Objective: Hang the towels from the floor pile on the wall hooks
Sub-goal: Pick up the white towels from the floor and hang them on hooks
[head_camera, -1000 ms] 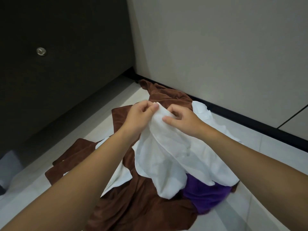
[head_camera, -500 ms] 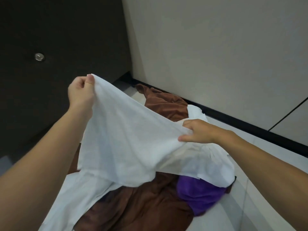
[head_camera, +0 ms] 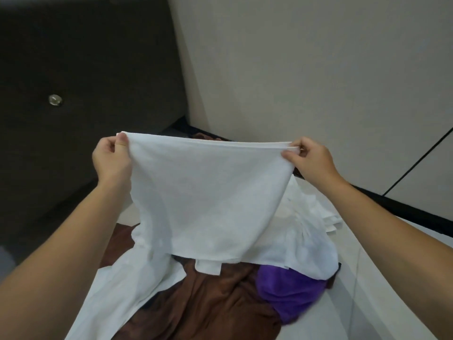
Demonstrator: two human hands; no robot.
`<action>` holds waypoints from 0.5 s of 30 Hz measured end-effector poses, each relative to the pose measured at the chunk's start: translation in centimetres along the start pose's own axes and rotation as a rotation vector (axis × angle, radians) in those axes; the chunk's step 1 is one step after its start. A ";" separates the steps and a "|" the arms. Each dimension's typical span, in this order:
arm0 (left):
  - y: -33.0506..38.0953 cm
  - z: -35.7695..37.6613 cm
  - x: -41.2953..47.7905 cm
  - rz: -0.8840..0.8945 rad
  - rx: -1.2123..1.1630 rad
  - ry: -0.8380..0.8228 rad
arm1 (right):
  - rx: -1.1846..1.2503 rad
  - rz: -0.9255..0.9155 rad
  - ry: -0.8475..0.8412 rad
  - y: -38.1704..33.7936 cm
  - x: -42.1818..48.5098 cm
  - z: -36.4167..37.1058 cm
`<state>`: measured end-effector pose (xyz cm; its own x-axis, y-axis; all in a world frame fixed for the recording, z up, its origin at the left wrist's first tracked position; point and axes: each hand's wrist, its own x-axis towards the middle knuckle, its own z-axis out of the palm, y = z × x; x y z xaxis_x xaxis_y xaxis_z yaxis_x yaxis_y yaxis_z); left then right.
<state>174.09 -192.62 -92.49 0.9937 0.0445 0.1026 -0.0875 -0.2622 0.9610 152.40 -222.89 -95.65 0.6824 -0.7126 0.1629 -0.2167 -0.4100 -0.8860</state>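
Observation:
A white towel (head_camera: 208, 192) is stretched out flat in the air above the floor pile. My left hand (head_camera: 111, 158) pinches its upper left corner and my right hand (head_camera: 310, 159) pinches the upper right corner, so the top edge runs taut between them. Its lower part drapes down onto the pile. Beneath it lie a brown towel (head_camera: 208, 305), a purple towel (head_camera: 289, 293) and more white cloth (head_camera: 316, 224). No wall hooks are in view.
A beige wall (head_camera: 306, 69) with a black skirting strip (head_camera: 392, 207) rises behind the pile. A dark door or panel (head_camera: 85, 69) with a round metal fitting (head_camera: 55, 99) stands to the left. Pale floor tiles (head_camera: 382, 290) extend to the right.
Both hands have lifted the white towel off the pile and drawn apart. The right hand has risen to the level of the left, spreading the top edge flat.

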 end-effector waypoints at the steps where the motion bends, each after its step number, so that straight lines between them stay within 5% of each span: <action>1: 0.0 0.2 0.0 0.000 -0.007 0.004 | 0.065 -0.002 0.049 -0.4 0.1 -0.2; 5: -0.9 0.8 -0.4 -0.009 0.067 -0.003 | 0.298 0.054 0.133 -1.3 0.1 -0.6; 10: -2.1 1.8 -1.4 0.000 0.283 -0.078 | 0.294 0.040 -0.066 -2.1 -1.1 0.7; 15: 1.1 5.3 -5.8 0.402 0.219 -0.559 | 0.184 -0.097 -0.274 -4.7 -2.7 4.0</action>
<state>168.56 -198.33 -93.39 0.7798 -0.5803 0.2350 -0.4963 -0.3442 0.7970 154.38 -216.71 -93.68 0.8614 -0.4855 0.1496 -0.0292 -0.3412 -0.9395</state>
